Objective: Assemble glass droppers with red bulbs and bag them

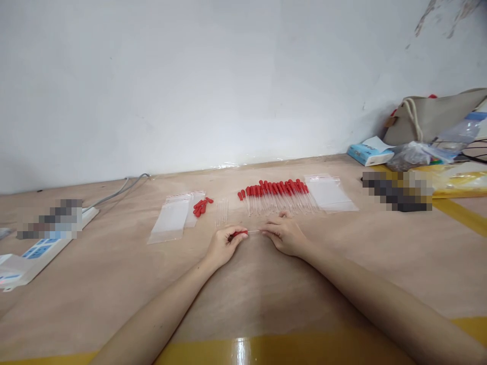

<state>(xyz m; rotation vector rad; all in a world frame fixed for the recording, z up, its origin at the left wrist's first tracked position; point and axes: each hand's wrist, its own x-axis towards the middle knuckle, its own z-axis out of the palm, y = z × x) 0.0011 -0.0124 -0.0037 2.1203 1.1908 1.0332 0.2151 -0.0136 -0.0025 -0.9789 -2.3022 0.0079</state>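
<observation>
Between thumb and fingers, my left hand (pixel 224 244) pinches a red rubber dropper bulb (pixel 240 233). A thin clear glass tube (pixel 253 231) runs from the bulb to my right hand (pixel 283 234), whose fingertips are closed on its far end. Beyond my right hand lies a row of droppers (pixel 276 195), their red bulbs toward the wall and clear tubes toward me. Several loose clear tubes (pixel 222 212) lie past my left hand. Left of them is a small pile of loose red bulbs (pixel 201 207).
Clear zip bags lie at the left (pixel 171 218) and right (pixel 331 193) of the droppers. A white power strip (pixel 53 248) with a grey cable (pixel 117 191) is at far left. A blue tissue pack (pixel 369 152), a grey bag (pixel 437 119) and two blurred-out dark objects are also there.
</observation>
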